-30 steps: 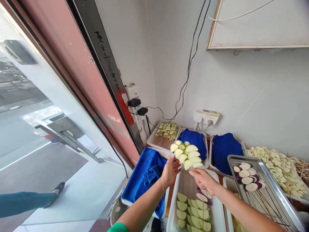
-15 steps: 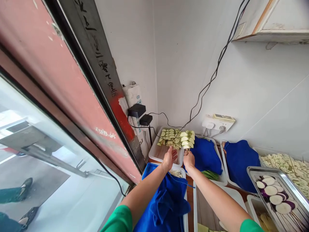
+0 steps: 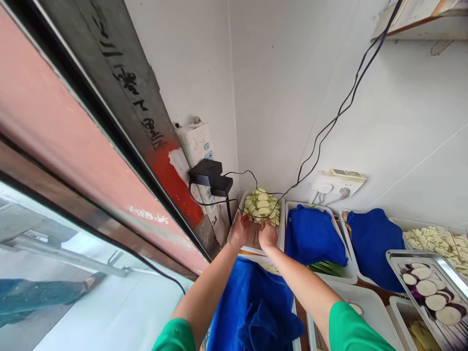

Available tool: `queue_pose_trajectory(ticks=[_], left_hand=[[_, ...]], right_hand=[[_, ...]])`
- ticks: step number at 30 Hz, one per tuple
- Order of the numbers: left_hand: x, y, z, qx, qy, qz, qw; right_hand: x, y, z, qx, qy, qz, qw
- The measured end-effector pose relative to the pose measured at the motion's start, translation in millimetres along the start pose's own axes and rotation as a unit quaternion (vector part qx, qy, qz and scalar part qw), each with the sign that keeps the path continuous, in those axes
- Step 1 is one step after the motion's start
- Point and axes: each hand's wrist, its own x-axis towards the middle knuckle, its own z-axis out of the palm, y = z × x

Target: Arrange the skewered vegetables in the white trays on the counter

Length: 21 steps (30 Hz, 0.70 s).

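Both my hands reach into a white tray (image 3: 245,247) at the back left corner by the wall. My right hand (image 3: 268,234) is closed round the sticks of a bunch of pale green vegetable-slice skewers (image 3: 262,204), which lie over the tray. My left hand (image 3: 239,230) rests at the tray's left side beside the sticks, fingers curled; whether it grips anything is hidden.
A blue cloth (image 3: 252,304) lies under my arms. Two more trays covered with blue cloths (image 3: 310,234) (image 3: 373,241) stand to the right. A steel tray of eggplant slices (image 3: 429,287) is at the far right. A power strip with plugs (image 3: 208,175) hangs beside the corner tray.
My right hand carried the skewer bunch from over the near tray to the far corner tray and lowered it onto the pile there. My left hand moved along with it.
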Motion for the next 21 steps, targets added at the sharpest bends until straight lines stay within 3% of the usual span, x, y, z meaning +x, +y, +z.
queue_pose_trajectory(ticks=[5,12,16,21], left_hand=[[8,25,-13,-0.006,0.016,0.037,0.999],[7,21,-23,0.013,0.01,0.042,0.999],[13,16,-31,0.027,0.03,0.045,0.998],[23,6,-19,0.046,0.019,0.055,0.997]], right_hand=[[21,28,-22,-0.182,-0.052,-0.161,0.969],[70,53,-87,-0.189,-0.153,-0.3,0.922],[67,58,-90,-0.15,-0.142,-0.274,0.939],[46,35,-52,-0.071,-0.058,-0.122,0.988]])
